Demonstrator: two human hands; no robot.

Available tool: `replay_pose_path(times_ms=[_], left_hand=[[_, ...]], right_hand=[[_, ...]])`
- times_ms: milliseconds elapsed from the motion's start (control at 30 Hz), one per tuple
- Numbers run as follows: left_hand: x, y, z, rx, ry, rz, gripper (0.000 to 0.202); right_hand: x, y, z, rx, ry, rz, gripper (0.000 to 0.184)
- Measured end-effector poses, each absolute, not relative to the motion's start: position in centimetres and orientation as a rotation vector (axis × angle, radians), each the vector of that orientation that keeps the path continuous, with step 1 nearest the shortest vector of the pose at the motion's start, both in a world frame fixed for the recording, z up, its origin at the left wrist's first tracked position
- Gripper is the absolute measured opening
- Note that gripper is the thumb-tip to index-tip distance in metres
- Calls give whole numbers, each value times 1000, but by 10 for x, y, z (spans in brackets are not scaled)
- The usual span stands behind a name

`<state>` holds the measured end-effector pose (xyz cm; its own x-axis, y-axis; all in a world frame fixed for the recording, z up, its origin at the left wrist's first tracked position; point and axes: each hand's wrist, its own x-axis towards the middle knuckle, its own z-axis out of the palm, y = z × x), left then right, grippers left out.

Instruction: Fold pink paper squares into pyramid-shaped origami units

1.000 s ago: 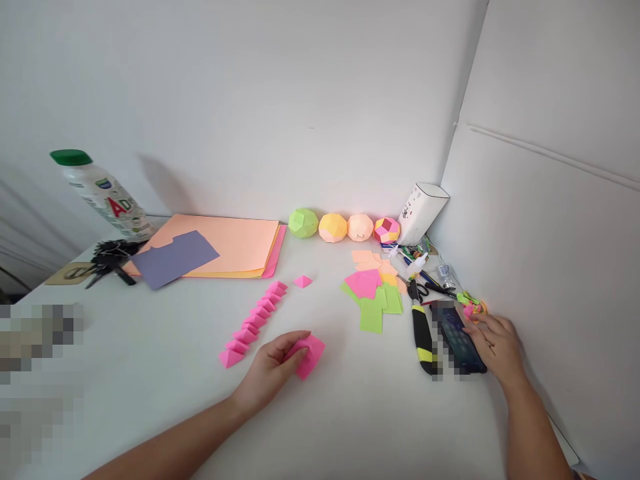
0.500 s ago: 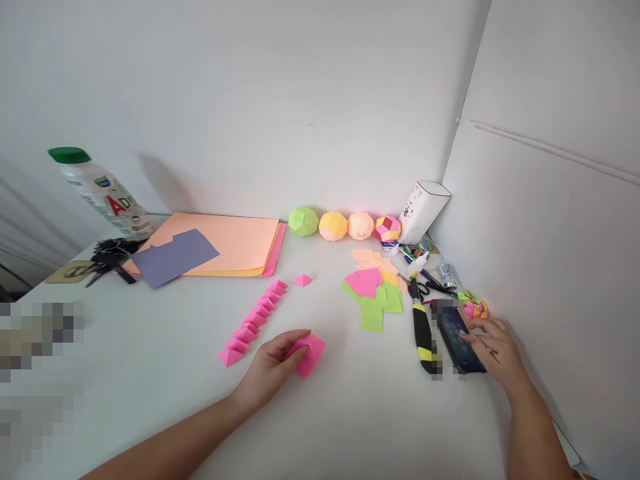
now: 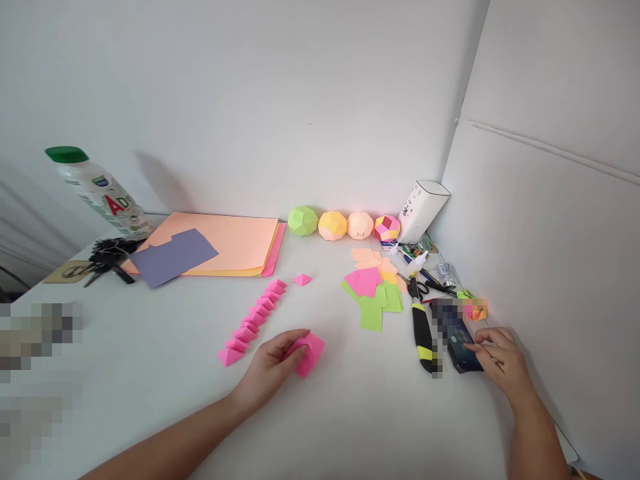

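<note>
My left hand (image 3: pixel 280 360) pinches a square of pink paper (image 3: pixel 314 355) between thumb and fingers, just above the white table. A slanting row of folded pink paper pieces (image 3: pixel 250 325) lies to the left of it, with one more folded pink piece (image 3: pixel 302 280) apart from the row. On the right, my right hand (image 3: pixel 500 357) is over the lower end of a dark smartphone (image 3: pixel 463 350), one fingertip at its lit screen. Its fingers are loosely bent and apart, and I see no object gripped in them.
A utility knife (image 3: pixel 424 337) and scissors (image 3: pixel 417 288) lie left of the phone. Loose paper squares (image 3: pixel 371 313) overlap mid-table. Paper polyhedra (image 3: pixel 303 221) line the wall beside a white box (image 3: pixel 424 210). Large paper sheets (image 3: pixel 225 240), keys (image 3: pixel 113 253) and a bottle (image 3: pixel 107 197) stand left.
My right hand has moved slightly right and down over the phone, uncovering more of its screen. My left hand keeps the pink paper in the same spot.
</note>
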<state>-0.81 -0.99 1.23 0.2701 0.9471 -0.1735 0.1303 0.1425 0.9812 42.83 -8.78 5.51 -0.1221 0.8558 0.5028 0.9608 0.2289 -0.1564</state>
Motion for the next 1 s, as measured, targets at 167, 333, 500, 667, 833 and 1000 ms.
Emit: replay_pose_path(times_ms=[167, 333, 500, 667, 833, 1000], left_hand=[[-9, -10, 11, 1293, 1157, 836, 33], [-8, -10, 13, 1308, 1157, 845, 33], [-8, -10, 12, 1320, 1161, 833, 34], [-8, -10, 12, 1321, 1164, 833, 36], [-8, -10, 13, 1326, 1163, 833, 35], [-9, -10, 10, 1324, 1158, 846, 34]], right_hand=[[430, -90, 49, -1666, -2029, -261, 35], [435, -81, 39, -1724, -1966, -352, 29], [434, -71, 30, -1787, -2045, -328, 36], [433, -72, 30, -1754, -2055, -344, 34], [438, -83, 37, -1650, -1956, -414, 33], [436, -86, 40, -1664, -1985, -332, 36]])
